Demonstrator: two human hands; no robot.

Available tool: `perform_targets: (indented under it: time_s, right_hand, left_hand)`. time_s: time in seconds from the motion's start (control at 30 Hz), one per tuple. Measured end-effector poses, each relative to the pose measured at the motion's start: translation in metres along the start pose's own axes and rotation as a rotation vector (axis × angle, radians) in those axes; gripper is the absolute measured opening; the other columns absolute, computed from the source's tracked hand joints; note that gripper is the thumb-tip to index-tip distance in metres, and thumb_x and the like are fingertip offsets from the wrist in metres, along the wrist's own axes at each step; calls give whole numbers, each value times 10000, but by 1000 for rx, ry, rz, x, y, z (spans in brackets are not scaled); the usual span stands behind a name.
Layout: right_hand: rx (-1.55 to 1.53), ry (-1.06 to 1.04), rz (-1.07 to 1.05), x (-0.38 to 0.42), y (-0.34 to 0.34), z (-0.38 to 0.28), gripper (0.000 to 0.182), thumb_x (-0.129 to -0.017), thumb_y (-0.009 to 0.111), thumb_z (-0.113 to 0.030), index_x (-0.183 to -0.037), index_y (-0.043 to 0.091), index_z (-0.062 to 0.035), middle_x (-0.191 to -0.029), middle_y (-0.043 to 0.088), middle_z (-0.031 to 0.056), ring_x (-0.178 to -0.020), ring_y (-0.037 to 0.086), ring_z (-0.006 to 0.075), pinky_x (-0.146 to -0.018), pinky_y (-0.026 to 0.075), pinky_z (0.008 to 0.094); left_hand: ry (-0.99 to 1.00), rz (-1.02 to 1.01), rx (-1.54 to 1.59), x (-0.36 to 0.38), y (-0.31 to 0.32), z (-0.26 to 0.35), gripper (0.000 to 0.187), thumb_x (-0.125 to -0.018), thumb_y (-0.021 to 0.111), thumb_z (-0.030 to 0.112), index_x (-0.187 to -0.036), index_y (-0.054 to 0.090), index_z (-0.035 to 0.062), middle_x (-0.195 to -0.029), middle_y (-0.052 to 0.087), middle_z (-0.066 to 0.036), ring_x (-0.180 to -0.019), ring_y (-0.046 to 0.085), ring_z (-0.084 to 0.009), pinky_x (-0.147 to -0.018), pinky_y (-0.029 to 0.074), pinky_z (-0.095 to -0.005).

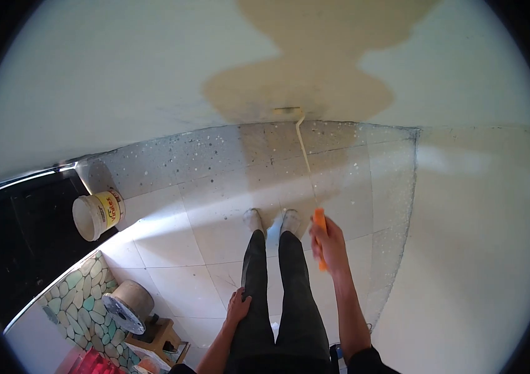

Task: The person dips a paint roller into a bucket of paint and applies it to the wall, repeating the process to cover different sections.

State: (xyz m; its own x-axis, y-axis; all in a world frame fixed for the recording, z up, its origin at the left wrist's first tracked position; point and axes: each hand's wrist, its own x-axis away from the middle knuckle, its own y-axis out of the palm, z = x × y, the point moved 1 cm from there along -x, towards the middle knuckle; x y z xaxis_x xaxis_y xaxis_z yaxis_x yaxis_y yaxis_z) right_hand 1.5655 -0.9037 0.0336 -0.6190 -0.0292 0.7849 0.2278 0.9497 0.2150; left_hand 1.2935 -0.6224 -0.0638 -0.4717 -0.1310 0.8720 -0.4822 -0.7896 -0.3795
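Observation:
My right hand [329, 242] is closed around the orange handle of a paint roller [320, 215]. From that handle a thin pale rod runs up and away to the roller head, which sits low against the wall [152, 81], just above the floor. A large tan shadow falls on the wall around it. My left hand [238, 306] lies on the left leg of my dark trousers near the knee, holding nothing.
A white paint bucket with a yellow label [112, 209] lies tipped at left by a dark opening [28, 230]. Paint specks dot the tiled floor [171, 230]. Lower left are a spool-like cylinder [134, 302], a box-like brown object [162, 336] and pebble-patterned tiling [84, 299].

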Motion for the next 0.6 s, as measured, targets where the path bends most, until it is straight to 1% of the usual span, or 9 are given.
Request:
perform_targets:
  time_s: [0.07,0.1,0.17,0.2,0.27,0.33,0.4,0.5,0.6]
  right_hand:
    - [51,6,51,54,16,-30,215,-943,560,-200,-1086,545,-40,-656,476,-28,-412,397,22,-359,318,197]
    - [53,6,52,54,16,-30,215,-943,560,-200,-1086,545,-40,-656,476,-28,-412,397,22,-359,318,197]
    - [62,60,64,53,14,-28,153,-956,570,-216,-905,504,-88,-604,435,-42,-433,425,33,-363,333,198]
    - [63,62,63,41,10,-22,153,-956,570,-216,-905,504,-88,-604,435,-42,-433,425,33,-363,333,198]
    - [11,59,11,-14,-1,7,188,-941,589,-223,-1015,548,-55,-657,476,-30,-430,405,22,-379,323,198]
    - [-31,-25,-36,-81,-10,38,168,-940,598,-234,-915,546,-76,-654,481,-28,-438,414,27,-390,327,200]
    - [1,3,-20,-143,-11,54,189,-935,586,-209,-811,516,-84,-605,472,-28,-453,443,49,-396,367,222]
    - [-95,29,-45,-215,-26,84,175,-937,598,-230,-853,536,-89,-660,495,-32,-468,442,32,-395,331,200]
    - [-17,38,-6,-213,-27,84,166,-932,583,-197,-822,541,-80,-616,485,-25,-464,453,49,-400,369,218]
  left_hand:
    - [9,-8,1,1,-2,0,523,-850,614,287,-1301,496,49,-1208,567,-233,-1135,547,-391,-968,439,-452]
    - [15,-2,-21,0,-1,2,520,-849,614,284,-1298,498,48,-1202,569,-232,-1130,550,-390,-965,440,-451]
    - [17,-2,-43,1,2,2,518,-849,614,282,-1295,499,46,-1197,571,-231,-1125,552,-388,-961,442,-450]
    - [18,-1,-51,0,3,2,516,-848,614,281,-1292,499,44,-1198,570,-230,-1122,555,-387,-959,444,-449]
    - [10,4,-66,1,2,-3,514,-848,614,280,-1289,500,41,-1198,569,-230,-1119,557,-387,-957,446,-449]
    - [15,-19,-34,1,3,-7,517,-848,613,280,-1293,501,43,-1213,561,-229,-1126,555,-385,-961,446,-447]
    - [3,-21,-42,3,4,-11,519,-848,613,280,-1296,502,45,-1218,559,-228,-1130,554,-383,-964,445,-447]
    - [-14,-25,-59,5,5,-11,524,-847,612,281,-1302,503,47,-1227,556,-228,-1137,551,-381,-972,442,-445]
    - [-14,-29,-65,3,2,-11,528,-846,612,284,-1306,505,47,-1234,551,-229,-1146,545,-380,-982,437,-441]
